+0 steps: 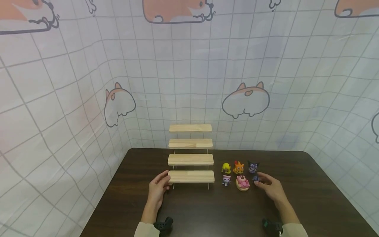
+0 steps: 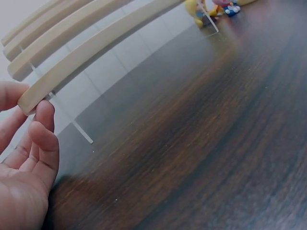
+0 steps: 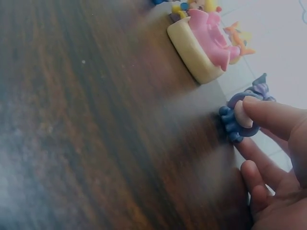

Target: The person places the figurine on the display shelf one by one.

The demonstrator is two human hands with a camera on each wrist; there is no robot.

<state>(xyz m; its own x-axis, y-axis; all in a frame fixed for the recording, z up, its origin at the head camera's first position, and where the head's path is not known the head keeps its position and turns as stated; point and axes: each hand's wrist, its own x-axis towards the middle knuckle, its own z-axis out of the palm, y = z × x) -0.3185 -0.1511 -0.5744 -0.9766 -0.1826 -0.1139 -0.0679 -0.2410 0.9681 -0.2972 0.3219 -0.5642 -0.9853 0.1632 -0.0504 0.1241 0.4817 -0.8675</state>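
A four-tier wooden display stand (image 1: 190, 176) stands left of the small figurines. My left hand (image 1: 157, 188) grips the left end of its lowest board (image 2: 91, 55), with fingertips above and below the wood. On the right, my right hand (image 1: 273, 190) pinches a small dark blue figurine (image 3: 232, 122) between thumb and fingers, close over the table. Left of that hand lies a pink figurine (image 1: 242, 182) on a cream-coloured base. Behind the hand is a dark purple figurine with pointed ears (image 1: 253, 167).
An orange figurine (image 1: 238, 168), a yellow one (image 1: 226, 168) and a small pink-and-grey one (image 1: 226, 180) stand between the stand and the right hand. The dark wooden table (image 1: 195, 214) backs onto a white gridded curtain (image 1: 189, 79) with dog drawings.
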